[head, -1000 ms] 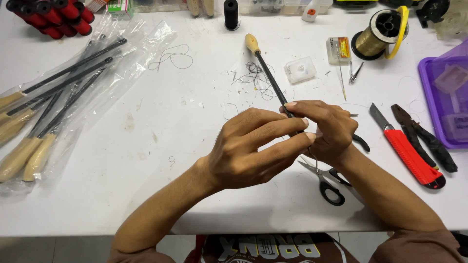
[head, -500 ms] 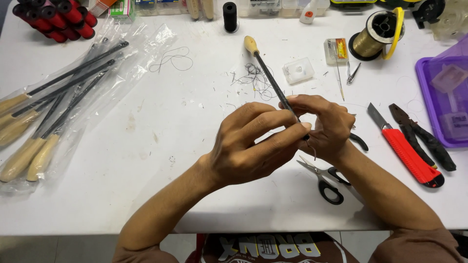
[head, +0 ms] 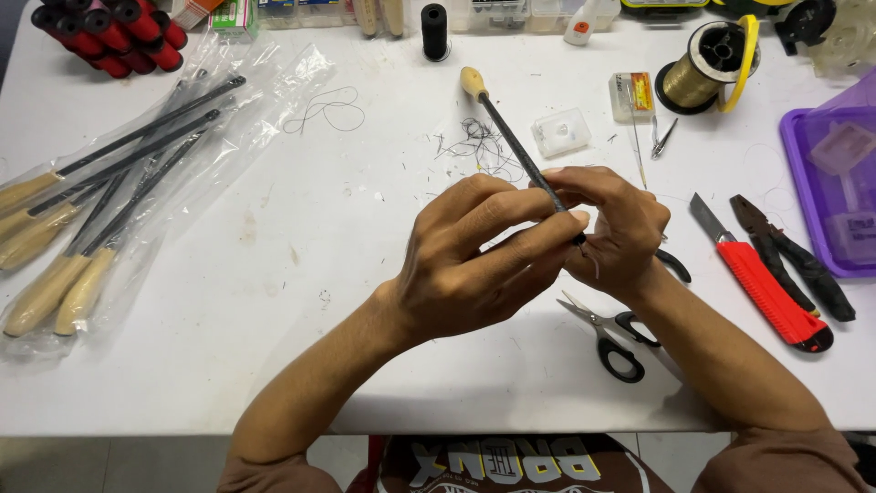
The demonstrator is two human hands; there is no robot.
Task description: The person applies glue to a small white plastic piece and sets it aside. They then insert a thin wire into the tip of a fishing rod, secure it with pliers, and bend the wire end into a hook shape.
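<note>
Both my hands meet over the middle of the white table (head: 274, 301). My right hand (head: 620, 233) grips the near end of a thin black rod tool (head: 511, 137) with a pale wooden handle that points away toward the far edge. My left hand (head: 474, 260) is curled in front of it, its fingertips pinching at the rod's near end beside my right fingers. What sits between the fingertips is hidden. Black scissors (head: 607, 333) lie on the table just below my right wrist.
A plastic bag of several wooden-handled tools (head: 91, 219) lies at the left. Black thread scraps (head: 474, 146), a small clear box (head: 561, 132), a brass wire spool (head: 703, 78), a red utility knife (head: 762, 292), black pliers (head: 789, 260) and a purple tray (head: 835, 183) sit around.
The hands and the rod have stayed almost in place; only the fingers have shifted slightly at the rod's near end.
</note>
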